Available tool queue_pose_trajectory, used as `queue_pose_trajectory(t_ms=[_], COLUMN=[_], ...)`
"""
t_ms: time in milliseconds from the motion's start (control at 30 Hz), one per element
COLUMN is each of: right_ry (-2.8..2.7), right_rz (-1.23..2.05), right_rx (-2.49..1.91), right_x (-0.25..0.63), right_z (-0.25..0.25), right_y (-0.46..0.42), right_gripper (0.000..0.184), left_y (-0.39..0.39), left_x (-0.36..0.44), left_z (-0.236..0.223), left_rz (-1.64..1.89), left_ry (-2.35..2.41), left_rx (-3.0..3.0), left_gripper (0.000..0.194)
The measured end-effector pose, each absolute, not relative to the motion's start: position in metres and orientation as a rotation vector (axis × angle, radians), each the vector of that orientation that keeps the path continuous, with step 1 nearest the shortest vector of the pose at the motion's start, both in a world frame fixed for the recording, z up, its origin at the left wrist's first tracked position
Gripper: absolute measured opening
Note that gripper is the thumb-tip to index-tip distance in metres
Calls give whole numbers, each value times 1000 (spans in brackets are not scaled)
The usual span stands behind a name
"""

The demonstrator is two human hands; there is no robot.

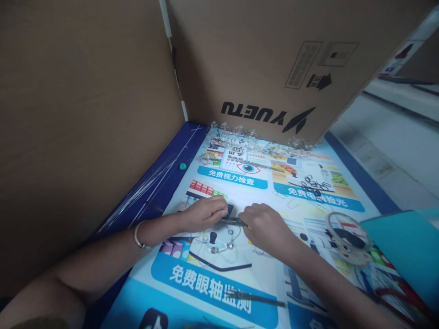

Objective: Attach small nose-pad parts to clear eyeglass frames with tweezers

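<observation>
My left hand (205, 213) rests knuckles-up on a printed poster (236, 183) that covers the table, its fingers curled down onto a small dark thing I cannot make out. My right hand (262, 225) is closed around the handle of thin dark pliers (233, 221), whose tip points left toward my left fingers. Just below both hands lies a strand of clear beads on wire (219, 244). A silver bangle (137, 235) circles my left wrist.
Tall cardboard walls (85, 114) stand at the left and back. Clear crystal beads (236, 133) lie along the back wall. Black rings (315, 185) sit in a pile at the right. A round clear lid (348, 230) and a teal sheet (408, 246) lie right. Another thin tool (257, 298) lies near me.
</observation>
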State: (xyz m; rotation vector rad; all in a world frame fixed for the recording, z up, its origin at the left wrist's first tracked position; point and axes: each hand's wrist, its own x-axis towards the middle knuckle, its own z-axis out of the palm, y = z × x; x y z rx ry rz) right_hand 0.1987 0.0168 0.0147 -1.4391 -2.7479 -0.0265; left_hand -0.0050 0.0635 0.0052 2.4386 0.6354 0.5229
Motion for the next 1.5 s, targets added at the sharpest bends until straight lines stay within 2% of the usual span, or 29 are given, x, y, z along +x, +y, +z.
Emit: queue_pose_trajectory(t_ms=[167, 400, 633, 1067, 1500], right_ry=[-2758, -2741, -2751, -2759, -2728], right_rz=[26, 356, 149, 5, -36], right_rx=[-1438, -1438, -1454, -1275, -1441], right_x=[202, 225, 215, 201, 189], right_z=[20, 36, 21, 12, 18], right_y=[18, 29, 27, 19, 7], right_gripper=[13, 14, 16, 16, 15], left_y=[64, 65, 64, 63, 62], left_x=[-5, -6, -6, -6, -5], left_z=[4, 3, 4, 7, 6], left_rz=[504, 530, 547, 566, 587], left_ry=[648, 645, 646, 648, 706], left_rx=[2443, 2430, 2418, 2419, 2446], left_gripper=[26, 27, 26, 23, 21])
